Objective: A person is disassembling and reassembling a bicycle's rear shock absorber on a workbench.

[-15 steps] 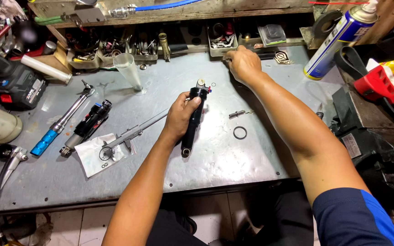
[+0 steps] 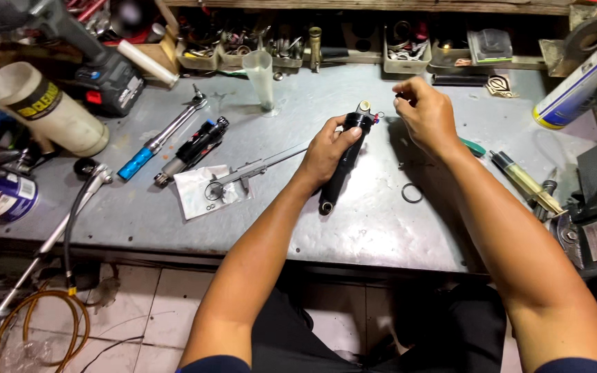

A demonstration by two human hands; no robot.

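The right hand [image 2: 428, 114] has come back from the trays at the back of the bench [image 2: 354, 228] and now hovers, fingers pinched on something too small to tell, just beside the top of the black shock absorber [image 2: 343, 162]. The left hand [image 2: 326, 148] grips that shock mid-body, tilted on the bench; a black ring [image 2: 412, 193] lies nearby.

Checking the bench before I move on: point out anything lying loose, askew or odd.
A black O-ring lies loose on the metal bench, right of the black shock absorber gripped by the left hand. A long-handled tool overhangs the bench's front edge. No spills or damage show.
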